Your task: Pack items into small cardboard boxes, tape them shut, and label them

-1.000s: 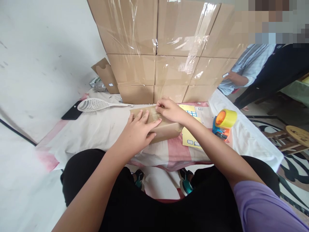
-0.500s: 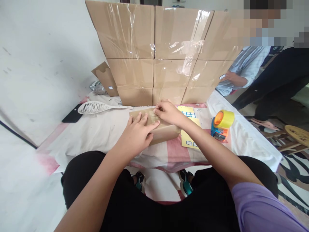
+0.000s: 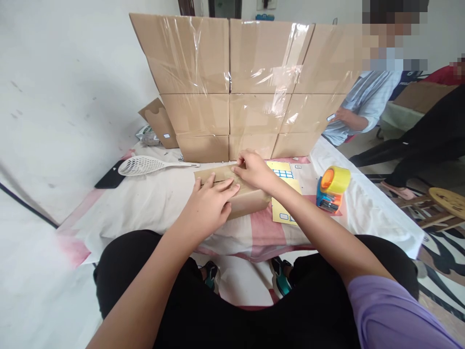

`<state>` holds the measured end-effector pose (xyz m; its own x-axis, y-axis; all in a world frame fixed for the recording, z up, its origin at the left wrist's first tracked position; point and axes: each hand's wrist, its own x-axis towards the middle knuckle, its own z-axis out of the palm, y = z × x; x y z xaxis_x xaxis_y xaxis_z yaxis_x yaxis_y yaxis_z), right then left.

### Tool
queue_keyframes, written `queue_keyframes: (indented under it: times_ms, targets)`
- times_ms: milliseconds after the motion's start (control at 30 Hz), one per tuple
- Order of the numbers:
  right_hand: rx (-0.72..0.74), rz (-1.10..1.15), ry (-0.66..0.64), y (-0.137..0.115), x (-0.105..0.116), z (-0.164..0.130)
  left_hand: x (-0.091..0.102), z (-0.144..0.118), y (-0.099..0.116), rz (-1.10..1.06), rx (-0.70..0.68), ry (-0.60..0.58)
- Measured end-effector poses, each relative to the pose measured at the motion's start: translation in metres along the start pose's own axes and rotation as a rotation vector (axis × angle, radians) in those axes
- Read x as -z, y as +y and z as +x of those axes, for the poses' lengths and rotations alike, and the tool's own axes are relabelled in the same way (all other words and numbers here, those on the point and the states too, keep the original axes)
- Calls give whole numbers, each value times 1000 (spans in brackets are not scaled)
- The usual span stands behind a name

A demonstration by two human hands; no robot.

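A small brown cardboard box (image 3: 250, 198) lies on the cloth-covered table (image 3: 152, 198) in front of me. My left hand (image 3: 209, 203) rests flat on its top, fingers spread and pointing right. My right hand (image 3: 254, 169) presses on the far part of the box's top, fingertips pinched at a strip of clear tape there. A yellow sheet of stickers (image 3: 285, 191) lies just right of the box, partly under my right forearm.
A wall of stacked cardboard boxes (image 3: 232, 87) wrapped in clear film stands at the table's back. A white mesh swatter (image 3: 145, 165) and dark phone (image 3: 109, 179) lie left. An orange-and-yellow tape dispenser (image 3: 332, 189) sits right. Two people (image 3: 363, 104) are at the right; a wooden stool (image 3: 448, 203) stands beyond.
My view has tilted up a little. My right hand's fingers have shifted slightly along the taped top of the box; my left hand stays flat on it.
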<state>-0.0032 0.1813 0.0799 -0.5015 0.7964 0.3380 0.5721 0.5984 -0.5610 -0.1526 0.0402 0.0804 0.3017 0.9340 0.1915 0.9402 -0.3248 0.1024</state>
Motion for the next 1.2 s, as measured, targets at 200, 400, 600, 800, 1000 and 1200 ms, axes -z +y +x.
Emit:
queue_keyframes:
  times_ms: [200, 400, 600, 800, 1000, 1200]
  targets:
    - [12, -4, -64, -1, -1, -4, 0, 0, 0, 9, -29, 7]
    - [-160, -272, -99, 4, 15, -2, -6, 1, -4, 9, -87, 74]
    - [-432, -350, -39, 68, 57, 7, -8, 1, -6, 18, -126, 124]
    - [-627, -456, 37, 156, 118, -29, -5, -1, -4, 47, -140, 158]
    - [-653, -611, -9, 187, 137, -41, -12, 3, -9, 73, -165, 193]
    - [-601, -625, -290, 181, 107, -27, -12, 6, -11, 60, -155, 197]
